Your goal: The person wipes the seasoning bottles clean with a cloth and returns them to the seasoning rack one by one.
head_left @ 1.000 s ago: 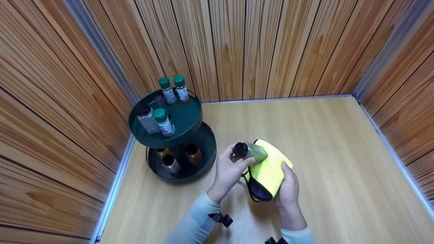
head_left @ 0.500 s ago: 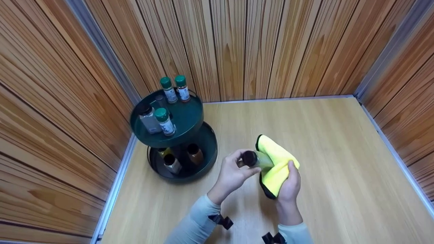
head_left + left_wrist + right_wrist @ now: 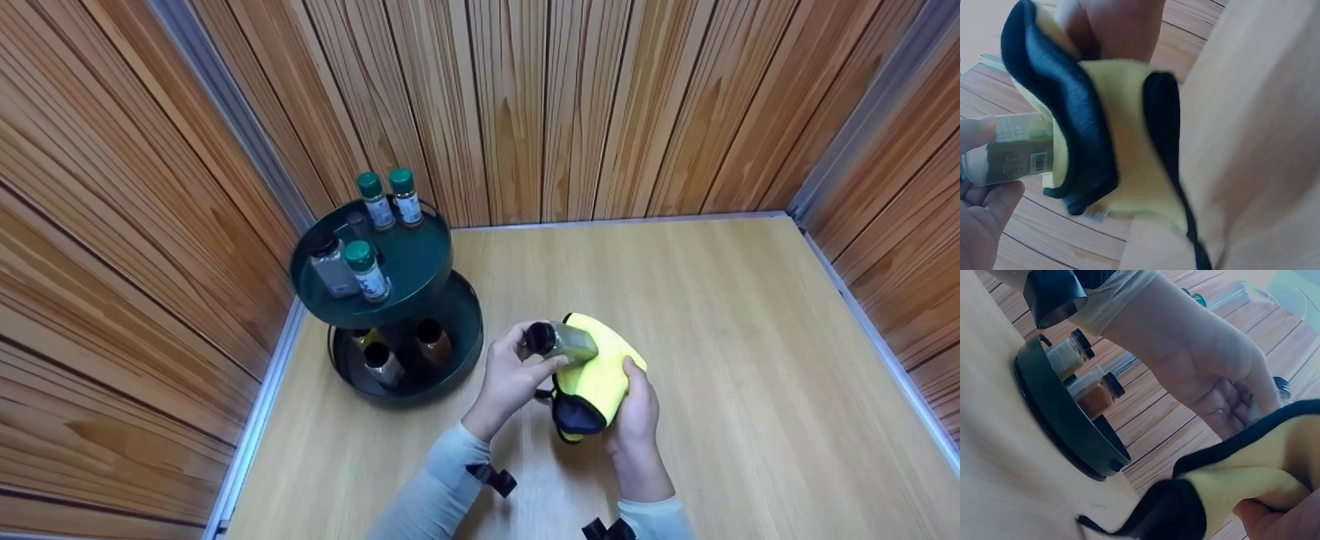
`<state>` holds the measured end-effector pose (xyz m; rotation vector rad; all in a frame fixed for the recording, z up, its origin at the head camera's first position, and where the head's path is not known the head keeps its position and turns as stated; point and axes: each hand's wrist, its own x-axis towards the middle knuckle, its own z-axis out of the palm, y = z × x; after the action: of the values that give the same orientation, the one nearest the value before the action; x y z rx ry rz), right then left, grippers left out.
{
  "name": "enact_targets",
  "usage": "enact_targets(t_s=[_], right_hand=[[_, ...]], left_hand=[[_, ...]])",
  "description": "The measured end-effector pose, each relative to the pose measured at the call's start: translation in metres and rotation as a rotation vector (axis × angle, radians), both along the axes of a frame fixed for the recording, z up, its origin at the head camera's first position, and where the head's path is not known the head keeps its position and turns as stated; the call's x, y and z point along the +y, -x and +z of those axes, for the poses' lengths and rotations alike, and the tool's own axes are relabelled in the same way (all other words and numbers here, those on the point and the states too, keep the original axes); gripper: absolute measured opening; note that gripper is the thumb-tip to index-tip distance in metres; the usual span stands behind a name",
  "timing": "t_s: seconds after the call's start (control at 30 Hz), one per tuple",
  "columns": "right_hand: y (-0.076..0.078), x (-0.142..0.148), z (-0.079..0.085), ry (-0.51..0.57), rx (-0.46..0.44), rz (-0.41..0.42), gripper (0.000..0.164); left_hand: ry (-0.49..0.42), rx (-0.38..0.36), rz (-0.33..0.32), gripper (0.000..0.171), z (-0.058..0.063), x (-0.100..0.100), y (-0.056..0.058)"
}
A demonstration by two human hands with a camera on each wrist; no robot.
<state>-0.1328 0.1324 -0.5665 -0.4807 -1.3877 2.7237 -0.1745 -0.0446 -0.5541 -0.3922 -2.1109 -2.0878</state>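
My left hand (image 3: 511,379) grips a clear spice jar (image 3: 576,343) near its black cap, with the jar tilted and its base toward the right. In the left wrist view the jar (image 3: 1016,147) shows a printed label with a barcode. A yellow cloth (image 3: 600,375) with black edging is bunched in my right hand (image 3: 636,409), the thumb lying on top of it. The cloth touches the jar's base end. In the right wrist view the cloth (image 3: 1252,484) hides most of the right hand's fingers and much of the jar.
At the left stands a dark green two-tier turntable (image 3: 420,262). Its upper tier bears several jars, among them a green-capped one (image 3: 367,274) at the front. Black-capped jars, one brownish (image 3: 433,343), stand on the lower tier. Wood-panelled walls (image 3: 510,112) enclose the table (image 3: 712,315).
The cloth has swung right and back left, folding differently against the jar. The jar shifted right, then slightly left and up. Both hands keep their holds; the turntable stays put.
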Motion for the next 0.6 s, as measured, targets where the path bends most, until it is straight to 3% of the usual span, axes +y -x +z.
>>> enact_targets(t_s=[0.33, 0.47, 0.6], right_hand=[[-0.003, 0.01, 0.0, -0.175, -0.007, -0.056, 0.042], [-0.002, 0.016, -0.001, -0.18, -0.006, -0.056, 0.043], [0.0, 0.022, -0.004, -0.123, -0.037, -0.055, 0.042]], left_hand=[[0.143, 0.031, 0.045, 0.044, 0.002, -0.016, 0.005], [0.226, 0.057, 0.079, 0.044, 0.006, -0.028, 0.011], [0.325, 0.022, 0.1, 0.041, 0.009, -0.043, 0.016]])
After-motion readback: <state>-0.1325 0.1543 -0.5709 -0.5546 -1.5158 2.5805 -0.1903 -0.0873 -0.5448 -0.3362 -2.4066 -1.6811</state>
